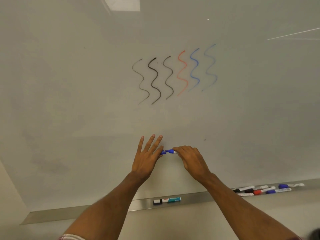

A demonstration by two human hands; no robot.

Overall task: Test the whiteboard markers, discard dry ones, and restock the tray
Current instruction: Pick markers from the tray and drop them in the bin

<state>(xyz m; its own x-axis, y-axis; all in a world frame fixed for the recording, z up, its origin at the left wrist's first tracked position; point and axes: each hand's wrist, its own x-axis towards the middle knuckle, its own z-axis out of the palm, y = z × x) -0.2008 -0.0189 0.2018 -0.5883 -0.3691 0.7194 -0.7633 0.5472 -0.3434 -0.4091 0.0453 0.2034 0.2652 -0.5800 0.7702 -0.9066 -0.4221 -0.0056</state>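
Note:
My right hand (189, 157) grips the barrel of a blue marker (171, 151) held level in front of the whiteboard (69, 101). My left hand (148, 155) pinches the blue cap (162, 152) at the marker's tip between thumb and forefinger, its other three fingers spread straight upward. Several wavy test lines (174, 75) in black, red and blue are drawn on the board above. The metal tray (195, 197) runs along the board's bottom edge, holding one black-capped marker (167, 200) in the middle.
At the tray's right end lies a cluster of several markers (265, 189) with black, red and blue caps. A ceiling light reflection (123, 4) shows at the board's top. The wall below the tray is plain.

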